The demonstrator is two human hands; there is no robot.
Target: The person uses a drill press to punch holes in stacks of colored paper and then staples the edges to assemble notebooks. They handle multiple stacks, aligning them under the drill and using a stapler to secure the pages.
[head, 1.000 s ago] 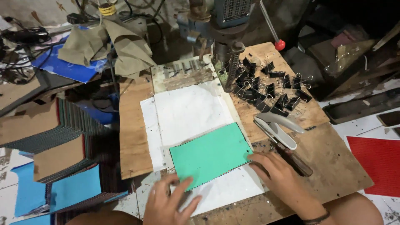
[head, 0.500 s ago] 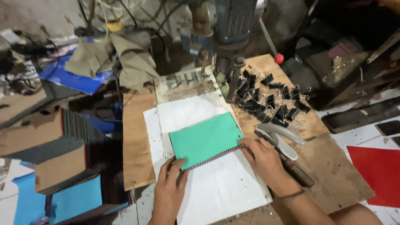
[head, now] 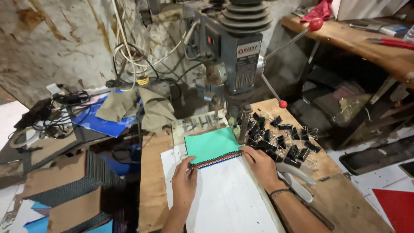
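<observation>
The left hand (head: 184, 181) hides the near left corner of the green stack of sheets (head: 211, 146), and the right hand (head: 261, 166) hides its near right corner, so how the fingers grip the edge cannot be told. The scissors (head: 297, 181) lie half hidden under the right wrist. The red sheet (head: 396, 207) is cut off by the picture's lower right corner, and both forearms by its bottom edge.

The stack of sheets (head: 212, 146) has a teal-green top, with multicoloured edges striped blue, orange and dark. Beneath it lies a plain white sheet (head: 224, 198) on the brown wooden table (head: 345, 203). The binder clips (head: 282, 138) are black, the drill press (head: 235, 51) grey with red-knobbed levers.
</observation>
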